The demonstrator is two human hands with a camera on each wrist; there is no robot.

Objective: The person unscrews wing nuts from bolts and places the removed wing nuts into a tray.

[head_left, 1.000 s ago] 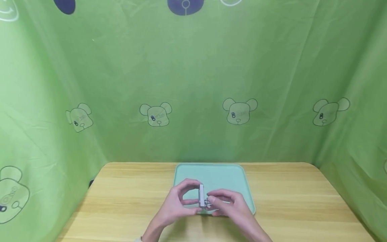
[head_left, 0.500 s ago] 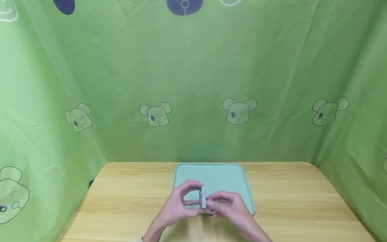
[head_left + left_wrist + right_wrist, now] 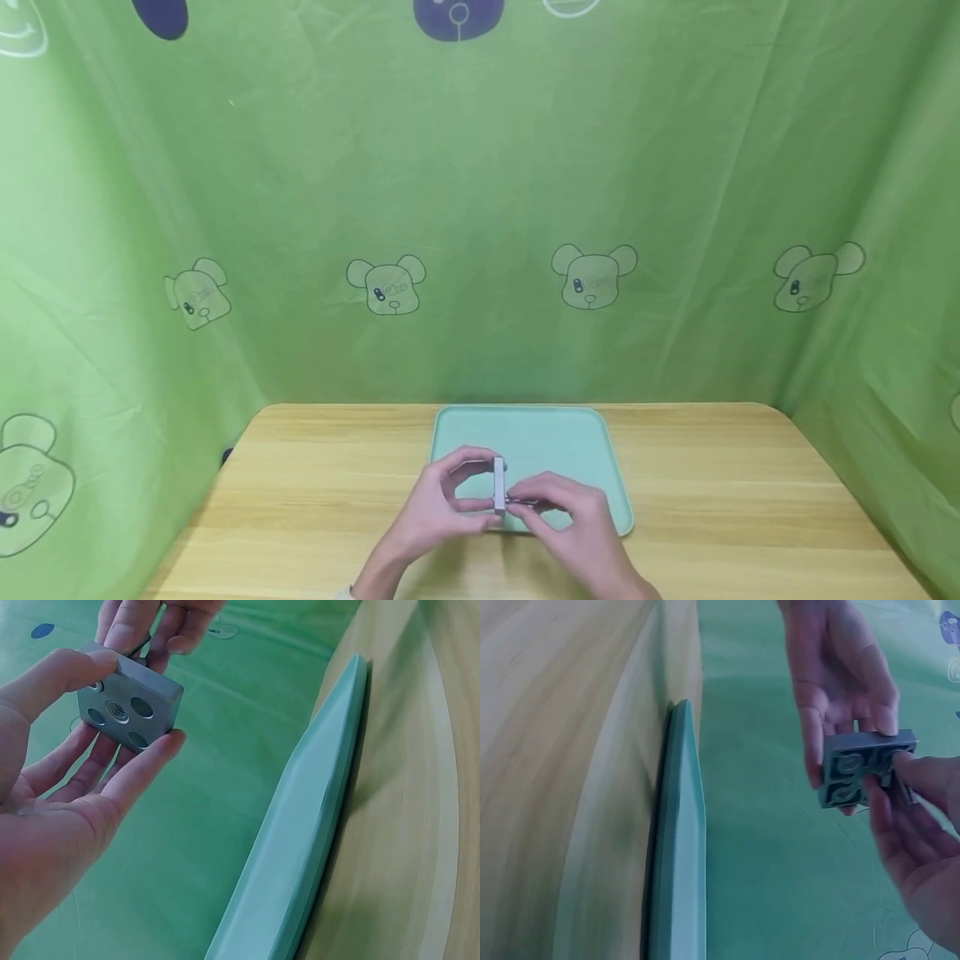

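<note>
Head view: the metal block (image 3: 498,485) stands upright, narrow edge to the camera, over the near part of the green tray (image 3: 551,437) on the wooden table (image 3: 337,467). The left hand (image 3: 435,508) grips it with curled fingers, thumb at the near end and fingertips at the far one. The right hand (image 3: 581,521) has thumb and forefinger closed together at the block's right face, pinching something too small to make out from here.

Left wrist view: the block is held up, well apart from the tray. Its face shows several round holes and a threaded hole (image 3: 116,712) in the middle. It looks rigid and solid, probably rather heavy for its size and hard to damage. The smooth faces may be slippery, so the opposite edges, where the left hand has it, seem the best hold; that leaves the holed face uncovered.

Right wrist view: the block's other face is recessed, with raised rings. The right fingers pinch a thin threaded rod (image 3: 911,796) against or just beside that face; whether it enters a hole is hidden. It looks stiff and light, likely to roll between fingertips, so a pinch on the shank should suit it.
</note>
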